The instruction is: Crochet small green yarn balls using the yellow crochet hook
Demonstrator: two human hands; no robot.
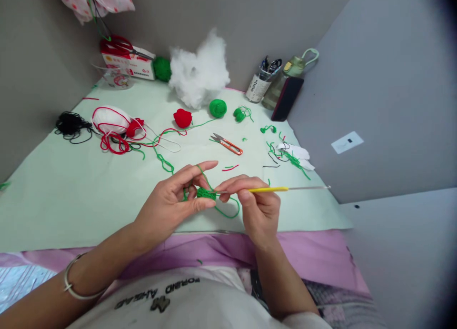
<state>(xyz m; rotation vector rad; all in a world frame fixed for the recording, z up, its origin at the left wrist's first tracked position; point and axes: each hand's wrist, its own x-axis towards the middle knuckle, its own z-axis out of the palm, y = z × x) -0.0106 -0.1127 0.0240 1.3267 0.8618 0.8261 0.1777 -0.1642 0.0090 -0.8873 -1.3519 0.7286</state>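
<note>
My left hand [178,195] pinches a small green crochet piece [206,194] between thumb and fingers, with its index finger stretched out and green yarn running over it. In my right hand [259,205] is a crochet hook [269,189] with a yellow handle, gripped between thumb and fingers. One thin metal end of the hook reaches the green piece; the other points to the right. A loop of green yarn [238,210] hangs below, between the hands. Both hands are over the near part of the table.
Orange thread snips [228,144] lie beyond my hands. Behind them are a green yarn ball [217,108], a red ball [183,118] and white stuffing [200,74]. Tangled yarn [116,141] lies left; yarn scraps [294,160], a phone [287,99] and a bottle [273,93] are right.
</note>
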